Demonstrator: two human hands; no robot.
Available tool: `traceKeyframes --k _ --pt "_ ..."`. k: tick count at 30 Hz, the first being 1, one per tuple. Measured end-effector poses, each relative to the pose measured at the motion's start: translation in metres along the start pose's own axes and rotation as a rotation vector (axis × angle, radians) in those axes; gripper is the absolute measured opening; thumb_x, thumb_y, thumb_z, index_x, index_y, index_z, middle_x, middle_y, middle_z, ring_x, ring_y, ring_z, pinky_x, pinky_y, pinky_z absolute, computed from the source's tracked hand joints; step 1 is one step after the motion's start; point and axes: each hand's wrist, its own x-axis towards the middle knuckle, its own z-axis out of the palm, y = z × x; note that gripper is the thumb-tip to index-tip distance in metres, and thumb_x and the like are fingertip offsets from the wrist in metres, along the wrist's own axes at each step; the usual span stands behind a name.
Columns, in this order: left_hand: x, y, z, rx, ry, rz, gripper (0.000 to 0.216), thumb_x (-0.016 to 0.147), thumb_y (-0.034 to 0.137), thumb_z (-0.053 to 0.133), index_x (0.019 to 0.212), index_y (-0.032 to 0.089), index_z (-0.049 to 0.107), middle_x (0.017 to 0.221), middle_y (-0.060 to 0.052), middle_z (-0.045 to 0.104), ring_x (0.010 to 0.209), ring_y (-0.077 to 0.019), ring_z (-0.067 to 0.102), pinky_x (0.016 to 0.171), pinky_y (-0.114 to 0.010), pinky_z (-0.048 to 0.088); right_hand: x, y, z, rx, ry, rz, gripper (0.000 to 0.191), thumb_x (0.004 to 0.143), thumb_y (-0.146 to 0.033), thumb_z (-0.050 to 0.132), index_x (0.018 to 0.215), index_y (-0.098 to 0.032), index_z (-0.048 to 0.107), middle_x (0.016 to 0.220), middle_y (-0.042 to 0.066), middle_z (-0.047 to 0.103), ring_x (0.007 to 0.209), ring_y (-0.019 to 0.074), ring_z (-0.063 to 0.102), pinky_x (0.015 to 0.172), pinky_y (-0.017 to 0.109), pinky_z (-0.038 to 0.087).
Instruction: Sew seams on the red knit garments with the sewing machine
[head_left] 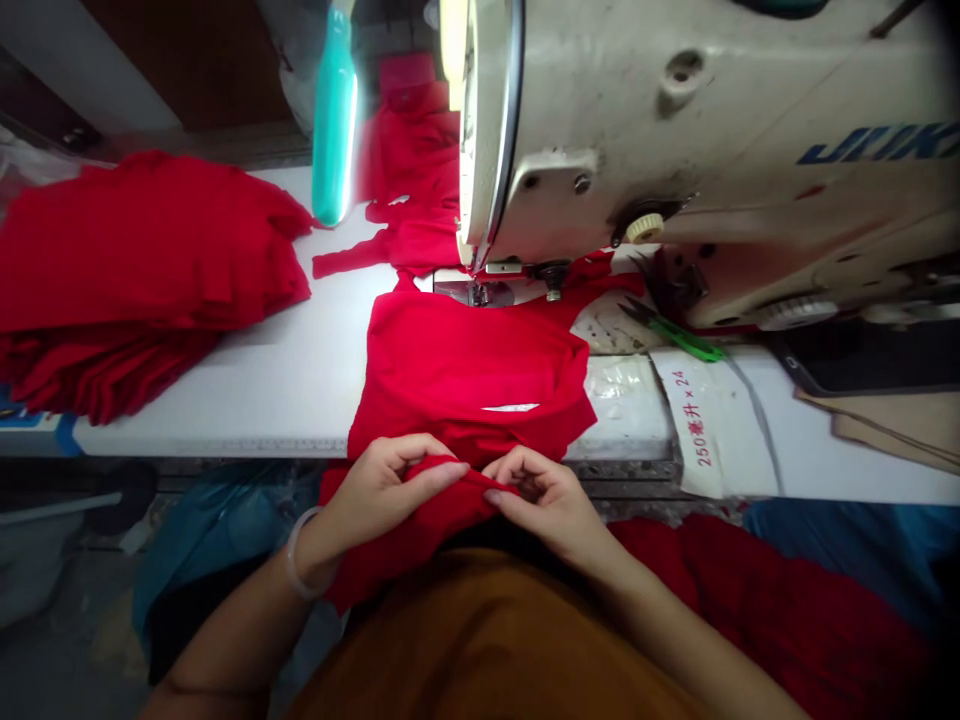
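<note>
A red fabric piece (pixel 465 375) lies on the white sewing table (pixel 300 370) and hangs over its near edge into my lap. My left hand (pixel 390 485) pinches the near fold of this fabric, fingers closed on it. My right hand (pixel 544 495) grips the same fold just to the right, fingertips nearly touching the left hand's. The far end of the fabric reaches under the presser foot (pixel 480 292) of the cream sewing machine (pixel 712 160). A small white label shows on the fabric.
A stack of red fabric pieces (pixel 142 270) sits at the table's left. More red cloth (pixel 412 170) lies behind the needle. A teal lamp (pixel 334 120) hangs above. Green snips (pixel 679 335) rest by the machine base. Red cloth (pixel 787 610) lies at lower right.
</note>
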Motion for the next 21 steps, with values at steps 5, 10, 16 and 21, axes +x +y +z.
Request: traceKeyframes --k 5,10,16,21 --pt "-0.003 -0.007 -0.017 -0.012 0.333 0.031 0.026 0.083 0.043 0.074 0.082 0.018 0.073 0.078 -0.002 0.070 0.071 -0.0133 0.060 0.066 -0.021 0.049 0.008 -0.020 0.005 0.075 0.106 -0.004 0.036 0.072 -0.043 0.083 0.075 -0.020 0.056 0.079 0.001 0.064 0.065 0.0102 0.055 0.060 0.022 0.047" --pt "-0.012 -0.019 -0.026 0.044 0.356 0.014 0.030 0.086 0.047 0.070 0.087 0.017 0.075 0.083 -0.004 0.072 0.077 -0.0157 0.064 0.071 -0.022 0.051 0.016 -0.023 0.008 0.088 0.215 -0.108 0.032 0.078 -0.045 0.078 0.079 -0.020 0.059 0.076 0.001 0.064 0.064 0.0099 0.053 0.057 0.020 0.044" --pt "-0.026 -0.024 -0.042 0.097 0.287 -0.009 0.034 0.097 0.046 0.055 0.106 0.020 0.074 0.101 -0.005 0.076 0.093 -0.0195 0.070 0.082 -0.024 0.054 0.017 -0.037 0.011 -0.008 0.090 -0.234 0.011 0.089 -0.029 0.068 0.092 -0.020 0.062 0.081 0.001 0.067 0.068 0.0090 0.060 0.060 0.018 0.049" --pt "-0.006 0.048 -0.099 0.614 0.153 0.342 0.015 0.091 0.033 0.066 0.088 0.023 0.075 0.083 0.000 0.075 0.072 -0.0146 0.067 0.066 -0.021 0.052 0.025 -0.070 0.024 -0.538 -0.406 -0.787 0.026 0.096 -0.008 0.048 0.117 -0.011 0.063 0.109 0.011 0.072 0.100 0.0140 0.069 0.087 0.021 0.055"
